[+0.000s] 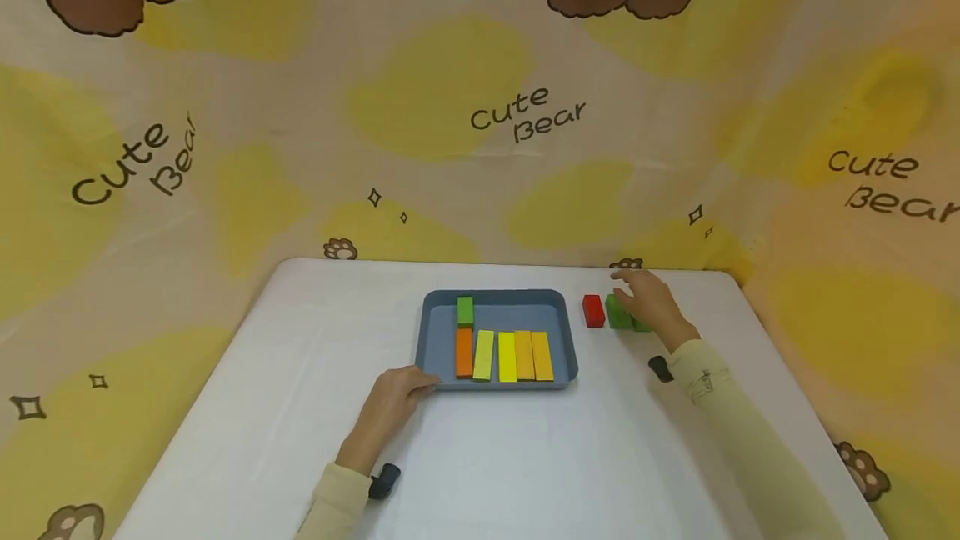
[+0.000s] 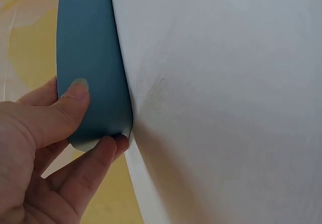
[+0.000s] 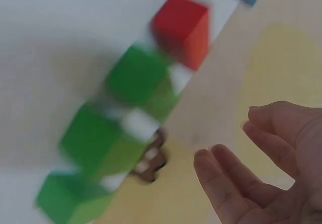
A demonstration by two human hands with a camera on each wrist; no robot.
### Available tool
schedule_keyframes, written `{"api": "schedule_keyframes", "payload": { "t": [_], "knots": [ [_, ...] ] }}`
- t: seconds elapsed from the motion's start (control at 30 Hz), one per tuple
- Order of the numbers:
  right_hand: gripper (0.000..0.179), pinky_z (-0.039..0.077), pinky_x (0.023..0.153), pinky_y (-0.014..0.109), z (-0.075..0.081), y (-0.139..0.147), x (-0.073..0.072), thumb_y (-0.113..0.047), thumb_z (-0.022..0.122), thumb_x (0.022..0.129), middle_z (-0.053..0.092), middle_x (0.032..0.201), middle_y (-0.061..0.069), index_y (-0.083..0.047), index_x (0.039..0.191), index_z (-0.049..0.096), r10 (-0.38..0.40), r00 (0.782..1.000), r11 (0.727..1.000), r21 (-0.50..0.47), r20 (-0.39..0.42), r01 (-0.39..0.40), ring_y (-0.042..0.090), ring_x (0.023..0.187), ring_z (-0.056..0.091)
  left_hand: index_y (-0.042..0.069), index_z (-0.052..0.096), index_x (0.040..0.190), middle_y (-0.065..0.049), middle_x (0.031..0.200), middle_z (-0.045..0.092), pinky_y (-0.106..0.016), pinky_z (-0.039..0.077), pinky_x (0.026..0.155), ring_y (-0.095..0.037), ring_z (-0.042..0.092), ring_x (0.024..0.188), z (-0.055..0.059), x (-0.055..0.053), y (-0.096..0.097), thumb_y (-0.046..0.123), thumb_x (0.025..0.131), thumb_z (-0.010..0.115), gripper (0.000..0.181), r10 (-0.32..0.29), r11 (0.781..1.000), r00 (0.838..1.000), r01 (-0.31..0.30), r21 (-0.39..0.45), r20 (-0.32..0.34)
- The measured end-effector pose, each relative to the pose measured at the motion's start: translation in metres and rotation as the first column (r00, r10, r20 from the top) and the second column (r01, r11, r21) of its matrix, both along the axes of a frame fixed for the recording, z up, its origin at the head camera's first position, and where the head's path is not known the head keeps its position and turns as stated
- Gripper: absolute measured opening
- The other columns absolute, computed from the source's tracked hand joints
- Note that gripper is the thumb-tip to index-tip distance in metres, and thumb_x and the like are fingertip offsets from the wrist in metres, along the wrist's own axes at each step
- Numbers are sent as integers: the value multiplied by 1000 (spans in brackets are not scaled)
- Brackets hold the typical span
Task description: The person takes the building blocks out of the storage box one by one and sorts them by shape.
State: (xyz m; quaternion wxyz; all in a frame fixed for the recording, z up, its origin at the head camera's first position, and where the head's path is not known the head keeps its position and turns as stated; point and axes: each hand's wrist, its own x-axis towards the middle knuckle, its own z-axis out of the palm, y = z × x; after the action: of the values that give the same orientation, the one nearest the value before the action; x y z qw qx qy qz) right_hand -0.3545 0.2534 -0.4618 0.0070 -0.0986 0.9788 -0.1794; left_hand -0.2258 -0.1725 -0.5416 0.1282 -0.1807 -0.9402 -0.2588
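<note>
My left hand (image 1: 392, 397) holds the near-left corner of a blue-grey tray (image 1: 510, 315). In the left wrist view its thumb lies on the tray's outer wall (image 2: 93, 43), with other fingers around the corner. Inside the tray are a green block (image 1: 465, 311), an orange block (image 1: 464, 353), a lime block (image 1: 484, 355), a yellow block (image 1: 507, 357) and two amber blocks (image 1: 523, 355). Over the right side of the table, my right hand (image 1: 651, 302) hovers with spread fingers holding nothing. Near it stand a red block (image 3: 182, 25) and three green blocks (image 3: 138, 75), blurred in the right wrist view.
A white table (image 1: 525, 457) carries the tray and the loose blocks. Behind it hangs a patterned cloth (image 1: 442, 90) with bears and lettering, which also runs along both sides. Dark wrist devices (image 1: 385, 482) sit at both cuffs.
</note>
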Motion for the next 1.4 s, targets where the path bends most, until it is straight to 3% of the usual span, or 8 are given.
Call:
{"api": "schedule_keyframes", "payload": {
  "t": [0.23, 0.57, 0.87, 1.03, 1.2, 1.3, 1.4],
  "knots": [
    [35, 56, 89, 46, 14, -76, -3, -20, 61, 97, 62, 130, 20, -5, 128, 62, 139, 986, 990, -11, -87, -141, 32, 105, 68, 12, 80, 90, -1, 80, 74, -23, 57, 67, -14, 69, 73, 2, -3, 2, 4, 78, 78, 15, 12, 1000, 1000, -12, 16, 14],
    [34, 53, 96, 43, 8, -160, -4, -22, 60, 97, 67, 122, 15, -7, 127, 63, 234, 972, 972, 21, -21, -234, 29, 112, 63, 13, 80, 91, 1, 79, 73, -21, 52, 61, -10, 62, 67, 1, 1, 2, 5, 78, 79, 16, 34, 999, 999, -34, 7, 38],
    [34, 53, 94, 40, -7, -203, -4, -21, 57, 99, 65, 123, 13, -5, 129, 61, 243, 968, 970, 6, 57, -244, 28, 112, 61, 11, 80, 90, 0, 76, 72, -20, 51, 58, -8, 60, 65, 1, 0, 3, 2, 77, 79, 16, 25, 999, 999, -26, 19, 26],
    [33, 54, 92, 40, -10, -225, -6, -18, 55, 99, 66, 121, 14, -3, 128, 61, 260, 964, 965, 6, 58, -261, 29, 109, 62, 11, 80, 90, -1, 77, 73, -21, 53, 60, -11, 64, 67, 0, 0, 3, 1, 76, 78, 17, 32, 999, 999, -33, 18, 40],
    [23, 52, 74, 34, -15, -239, -9, -18, 55, 98, 67, 101, 11, -4, 114, 64, 261, 964, 964, 35, 47, -263, 25, 91, 60, 11, 80, 89, -1, 78, 73, -21, 52, 60, -10, 63, 67, -3, 0, 2, 2, 76, 79, 16, 30, 999, 999, -31, 21, 24],
    [16, 45, 63, 30, -19, -244, -11, -19, 57, 98, 60, 84, 7, -5, 101, 63, 256, 966, 965, 52, 45, -258, 21, 78, 54, 11, 80, 89, 0, 78, 73, -20, 52, 60, -9, 63, 67, -3, -1, 2, 2, 76, 79, 16, 24, 999, 1000, -25, 24, 8],
    [15, 42, 58, 28, -25, -248, -14, -21, 59, 97, 55, 77, 4, -7, 94, 61, 253, 967, 965, 66, 23, -254, 19, 73, 52, 11, 80, 89, 1, 78, 73, -20, 52, 60, -9, 64, 67, -1, -1, 1, 3, 75, 80, 16, 22, 999, 1000, -22, 28, -6]
  ]
}}
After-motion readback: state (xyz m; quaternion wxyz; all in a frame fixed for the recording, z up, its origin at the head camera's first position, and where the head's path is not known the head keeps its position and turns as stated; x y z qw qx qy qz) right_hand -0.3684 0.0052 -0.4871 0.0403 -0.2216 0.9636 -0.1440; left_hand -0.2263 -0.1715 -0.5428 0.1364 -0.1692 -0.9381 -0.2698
